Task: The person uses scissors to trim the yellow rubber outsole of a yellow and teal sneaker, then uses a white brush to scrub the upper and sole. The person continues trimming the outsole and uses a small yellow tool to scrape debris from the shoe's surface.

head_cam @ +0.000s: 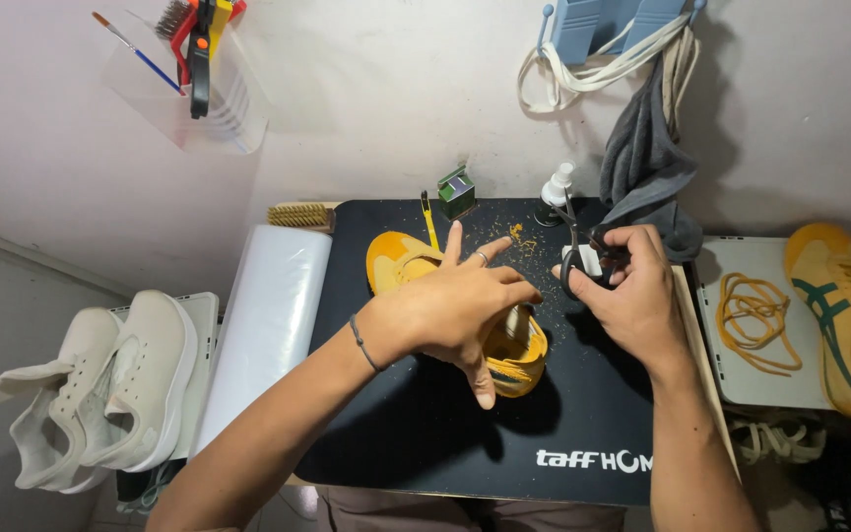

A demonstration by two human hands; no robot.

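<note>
So the left hand (460, 310) is lying over a yellow shoe (516, 347) on the black mat (416, 433), fingers spread wide, probably pinning it so it's not sliding around. The right hand (632, 286) is curling shut on black scissors (575, 264) just beside the shoe; the blades are mostly hidden. Farther back, yellow crumbs (519, 234) are dotting the mat near a spray bottle (554, 192). The matching shoe (844, 315) is sitting off right, cut off at the edge.

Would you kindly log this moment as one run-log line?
left hand: on yellow shoe | right hand: gripping black scissors | surface: black mat | yellow crumbs scattered
</note>
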